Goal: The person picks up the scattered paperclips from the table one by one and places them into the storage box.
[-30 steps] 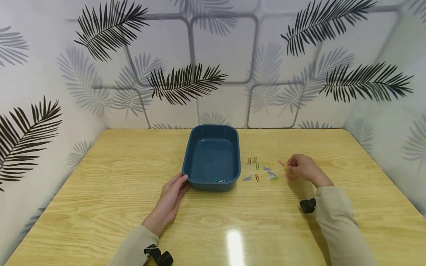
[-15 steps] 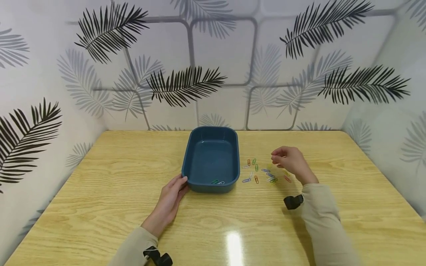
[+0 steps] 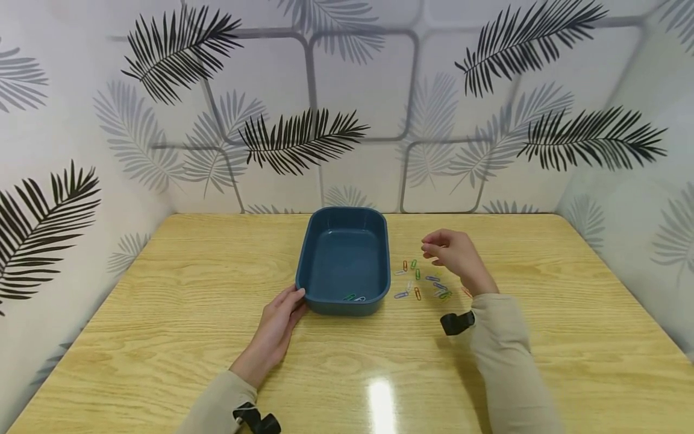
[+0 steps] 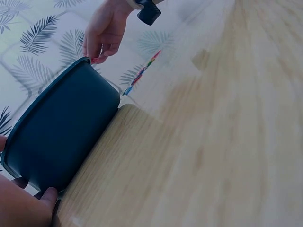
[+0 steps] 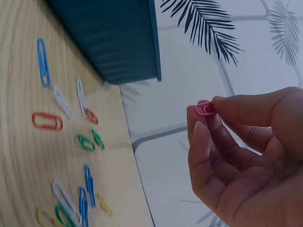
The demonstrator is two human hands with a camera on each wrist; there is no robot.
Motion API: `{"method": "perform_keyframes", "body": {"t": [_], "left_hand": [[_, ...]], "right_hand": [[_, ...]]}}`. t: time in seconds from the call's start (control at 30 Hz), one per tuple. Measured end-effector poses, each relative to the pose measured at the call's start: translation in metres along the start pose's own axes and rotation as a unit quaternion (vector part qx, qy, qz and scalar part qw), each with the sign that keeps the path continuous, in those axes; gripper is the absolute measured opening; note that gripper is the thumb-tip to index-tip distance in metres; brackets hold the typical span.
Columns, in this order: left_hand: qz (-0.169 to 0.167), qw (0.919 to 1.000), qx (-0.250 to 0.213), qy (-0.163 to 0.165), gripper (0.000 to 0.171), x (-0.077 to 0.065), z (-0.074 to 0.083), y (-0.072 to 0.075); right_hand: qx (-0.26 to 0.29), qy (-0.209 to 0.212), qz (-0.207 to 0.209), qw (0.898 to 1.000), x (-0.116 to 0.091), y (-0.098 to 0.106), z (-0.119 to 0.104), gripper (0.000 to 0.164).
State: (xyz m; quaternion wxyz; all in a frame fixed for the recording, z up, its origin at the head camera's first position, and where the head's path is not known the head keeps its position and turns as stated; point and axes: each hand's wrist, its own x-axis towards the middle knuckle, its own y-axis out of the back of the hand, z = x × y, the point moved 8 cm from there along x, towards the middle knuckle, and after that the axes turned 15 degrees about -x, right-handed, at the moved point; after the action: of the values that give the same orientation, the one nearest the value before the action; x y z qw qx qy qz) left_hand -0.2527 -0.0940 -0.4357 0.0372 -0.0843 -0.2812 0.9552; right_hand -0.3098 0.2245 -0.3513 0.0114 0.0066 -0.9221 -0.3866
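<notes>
Between thumb and fingertips my right hand (image 3: 452, 250) pinches a pink paper clip (image 5: 204, 109), held up off the table to the right of a dark blue plastic bin (image 3: 347, 259). The left hand (image 3: 282, 319) grips the bin's near left corner, thumb at the rim and fingers against the outer wall. Inside the bin, near its front wall, lie a green paper clip (image 3: 349, 297) and a white one. Loose on the table under and in front of the right hand are several paper clips, among them a red one (image 5: 47, 121) and a blue one (image 5: 43, 62).
The bin stands on a light wooden table (image 3: 217, 271). A wall (image 3: 358, 90) with a leaf pattern closes off the back and both sides. Each sleeved wrist wears a small black camera (image 3: 457, 323).
The right hand has picked the pink paper clip off the table's right side, risen, and moved left toward the bin. My left hand stays at the bin's corner.
</notes>
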Motion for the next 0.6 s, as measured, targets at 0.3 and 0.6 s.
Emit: {"method": "perform_keyframes", "body": {"t": [0.3,0.6], "left_hand": [[-0.002,1.0,0.002,-0.001,0.053,0.0,0.0,0.0],[-0.001,1.0,0.001,-0.005,0.052,0.001,0.0,0.0]], "right_hand": [[0.046,0.003,0.005,0.999,0.001,-0.005,-0.018,0.023],[0.118,0.013,-0.007,0.993,0.003,-0.019,-0.035,0.025]]}}
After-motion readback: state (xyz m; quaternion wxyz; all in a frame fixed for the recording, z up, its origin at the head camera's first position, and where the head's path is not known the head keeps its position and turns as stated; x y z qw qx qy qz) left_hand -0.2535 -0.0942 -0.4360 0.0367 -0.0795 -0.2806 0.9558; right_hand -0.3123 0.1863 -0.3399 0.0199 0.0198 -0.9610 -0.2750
